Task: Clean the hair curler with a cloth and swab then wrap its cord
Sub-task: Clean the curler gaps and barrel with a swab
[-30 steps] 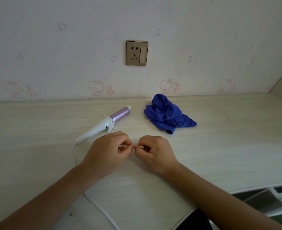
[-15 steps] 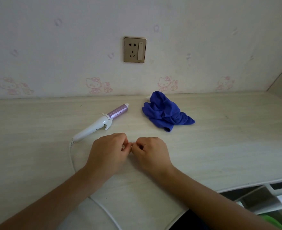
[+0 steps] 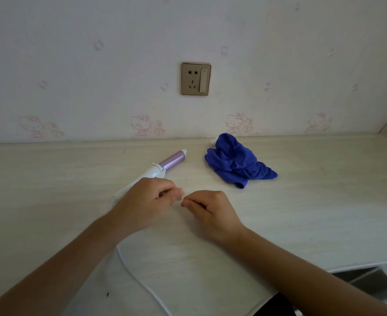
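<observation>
The hair curler (image 3: 162,167), with a white handle and a lilac barrel, lies on the pale desk (image 3: 302,201), barrel pointing up-right. Its white cord (image 3: 131,272) runs from under my left hand to the desk's near edge. A crumpled blue cloth (image 3: 235,164) sits to the right of the curler. My left hand (image 3: 149,201) and my right hand (image 3: 210,210) meet just in front of the curler's handle. Both are pinched at the fingertips on a thin white swab (image 3: 182,198), which the fingers almost wholly hide.
A brass-coloured wall socket (image 3: 196,79) is on the wall behind the desk. A small white thing (image 3: 211,140) peeks out behind the cloth. White shelving (image 3: 375,279) shows below the desk's right front edge.
Both hands stay together at the desk's middle. My left hand has lifted a little and now covers the curler's cord end. The pinched fingertips have shifted slightly.
</observation>
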Demonstrator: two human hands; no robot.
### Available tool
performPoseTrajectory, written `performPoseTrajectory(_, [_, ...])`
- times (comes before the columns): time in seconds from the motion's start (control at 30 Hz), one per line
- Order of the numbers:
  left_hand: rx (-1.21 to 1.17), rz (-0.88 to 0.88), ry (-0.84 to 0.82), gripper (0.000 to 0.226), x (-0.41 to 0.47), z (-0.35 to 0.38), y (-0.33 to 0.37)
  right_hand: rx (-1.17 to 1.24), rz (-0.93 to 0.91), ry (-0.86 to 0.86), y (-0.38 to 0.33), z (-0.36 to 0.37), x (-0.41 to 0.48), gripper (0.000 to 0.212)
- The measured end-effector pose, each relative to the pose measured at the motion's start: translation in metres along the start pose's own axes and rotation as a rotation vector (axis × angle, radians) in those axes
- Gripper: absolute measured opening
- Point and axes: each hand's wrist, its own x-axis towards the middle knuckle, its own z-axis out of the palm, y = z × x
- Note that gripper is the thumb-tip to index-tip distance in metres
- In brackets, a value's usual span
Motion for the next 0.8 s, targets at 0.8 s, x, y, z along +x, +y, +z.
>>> performPoseTrajectory(0.8, [-1.099, -0.439, 0.365, 0.048, 0.049, -0.020, -0.059, 0.248, 0.001, 0.203, 0.009, 0.012, 0.096, 0.009])
